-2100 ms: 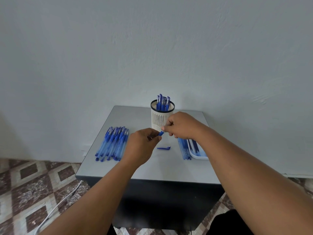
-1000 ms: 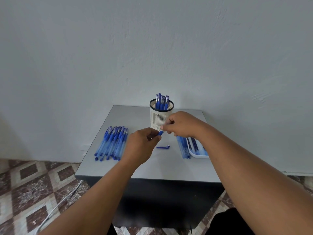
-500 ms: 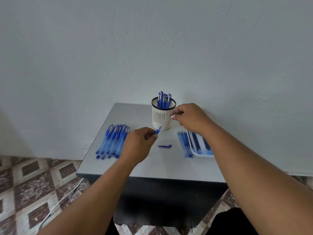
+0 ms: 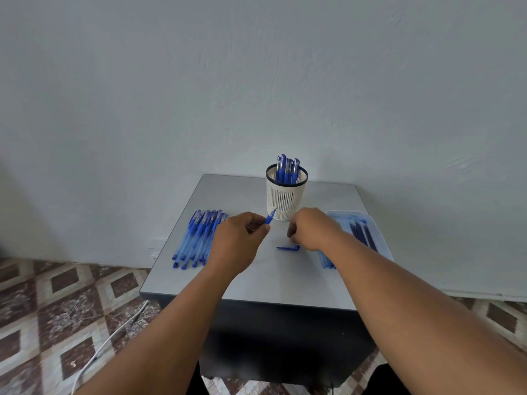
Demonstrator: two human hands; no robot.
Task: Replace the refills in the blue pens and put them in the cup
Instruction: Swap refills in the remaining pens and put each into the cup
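Observation:
A white slotted cup (image 4: 286,201) at the back of the grey table (image 4: 256,277) holds several capped blue pens (image 4: 286,167). My left hand (image 4: 239,243) grips an uncapped blue pen (image 4: 269,219), its tip pointing up toward the cup's base. My right hand (image 4: 311,232) hovers low in front of the cup with its fingers curled downward. Its fingertips are at the right end of a loose blue pen cap (image 4: 287,248) lying on the table. Whether they pinch the cap is hidden.
Several blue pens (image 4: 199,238) lie in a row on the table's left. A pale tray (image 4: 379,235) with dark refills (image 4: 361,232) sits on the right, more refills (image 4: 325,259) beside it. The table's front edge is near. A white cable (image 4: 108,337) runs across the patterned floor.
My right hand has come away from the cup's rim, down and left to the loose cap. My left hand still grips the pen, its tip now showing further out.

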